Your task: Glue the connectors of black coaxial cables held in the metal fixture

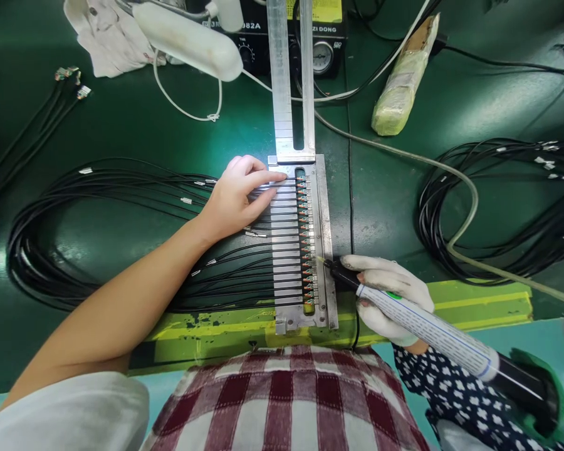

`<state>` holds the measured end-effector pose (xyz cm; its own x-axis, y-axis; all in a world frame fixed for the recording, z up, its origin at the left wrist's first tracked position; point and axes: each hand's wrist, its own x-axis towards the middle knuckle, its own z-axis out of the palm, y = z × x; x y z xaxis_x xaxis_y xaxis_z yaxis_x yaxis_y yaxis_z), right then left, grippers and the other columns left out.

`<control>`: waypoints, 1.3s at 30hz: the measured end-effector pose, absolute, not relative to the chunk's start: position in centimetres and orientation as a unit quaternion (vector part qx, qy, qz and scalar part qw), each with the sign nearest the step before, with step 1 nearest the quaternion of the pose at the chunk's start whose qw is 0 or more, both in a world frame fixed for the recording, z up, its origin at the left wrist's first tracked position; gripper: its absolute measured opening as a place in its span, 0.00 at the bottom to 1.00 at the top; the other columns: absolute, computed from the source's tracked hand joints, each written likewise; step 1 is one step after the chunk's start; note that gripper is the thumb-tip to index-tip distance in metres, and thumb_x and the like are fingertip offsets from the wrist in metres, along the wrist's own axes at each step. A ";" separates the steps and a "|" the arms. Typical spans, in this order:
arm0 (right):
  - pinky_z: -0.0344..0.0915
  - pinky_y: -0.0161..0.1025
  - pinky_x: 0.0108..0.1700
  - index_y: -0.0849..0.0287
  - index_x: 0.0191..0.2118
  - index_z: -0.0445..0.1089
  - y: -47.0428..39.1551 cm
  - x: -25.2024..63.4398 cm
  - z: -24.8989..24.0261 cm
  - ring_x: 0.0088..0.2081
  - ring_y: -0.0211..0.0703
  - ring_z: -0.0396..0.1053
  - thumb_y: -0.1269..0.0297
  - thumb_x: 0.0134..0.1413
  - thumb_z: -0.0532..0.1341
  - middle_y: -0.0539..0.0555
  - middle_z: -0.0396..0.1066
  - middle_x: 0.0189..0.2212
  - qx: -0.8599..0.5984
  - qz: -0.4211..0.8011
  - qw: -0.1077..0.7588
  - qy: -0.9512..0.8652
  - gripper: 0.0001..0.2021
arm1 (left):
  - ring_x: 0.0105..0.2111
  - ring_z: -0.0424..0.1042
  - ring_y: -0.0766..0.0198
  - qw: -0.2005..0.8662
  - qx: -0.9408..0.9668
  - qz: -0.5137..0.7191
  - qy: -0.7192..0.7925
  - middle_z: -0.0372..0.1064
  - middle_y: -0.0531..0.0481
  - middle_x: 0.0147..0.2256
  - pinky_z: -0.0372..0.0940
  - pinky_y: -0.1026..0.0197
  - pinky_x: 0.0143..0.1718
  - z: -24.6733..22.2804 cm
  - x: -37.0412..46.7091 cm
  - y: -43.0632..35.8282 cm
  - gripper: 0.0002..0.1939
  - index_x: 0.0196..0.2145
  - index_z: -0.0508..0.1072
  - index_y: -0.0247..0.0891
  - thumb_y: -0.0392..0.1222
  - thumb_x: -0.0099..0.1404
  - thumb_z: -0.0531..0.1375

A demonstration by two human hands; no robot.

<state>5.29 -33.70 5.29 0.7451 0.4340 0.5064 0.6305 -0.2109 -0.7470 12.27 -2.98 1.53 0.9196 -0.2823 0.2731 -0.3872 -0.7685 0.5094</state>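
A metal fixture (326, 250) lies at the table's front edge, with black cables (249, 279) side by side across it, their small connectors (305, 250) lined up along its slot. My bare left hand (237, 194) rests on the upper cables, thumb and index finger pressing near the fixture's upper left. My right hand (395, 300), in a white glove with some fingertips bare, is wrapped round a pen-shaped dispenser (427, 329) with a black front and white labelled barrel. Its thin tip points at the connectors in the lower half of the row; contact cannot be made out.
Coiled cables (474, 269) lie at right, another bundle (32, 119) at upper left. A black box with a gauge (322, 57), a white lamp-like object (188, 41), a cloth (108, 37) and a wrapped block (399, 94) are at the back. A pale tube (404, 150) crosses the right side.
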 end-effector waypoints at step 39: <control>0.79 0.44 0.41 0.60 0.42 0.73 -33.5 4.7 5.3 0.41 0.51 0.80 0.70 0.57 0.66 0.61 0.79 0.41 -0.778 -0.042 0.530 -0.334 0.07 | 0.45 0.66 0.53 0.294 0.938 0.075 -0.168 0.68 0.45 0.41 0.63 0.47 0.50 1.7 12.2 -3.0 0.16 0.52 0.77 0.42 0.43 0.70 0.56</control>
<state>4.71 -33.46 5.28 0.7729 0.4756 0.4199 0.5649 -0.2145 -0.7968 12.20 -3.04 1.68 0.9320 -0.2717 0.2398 -0.3600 -0.7703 0.5264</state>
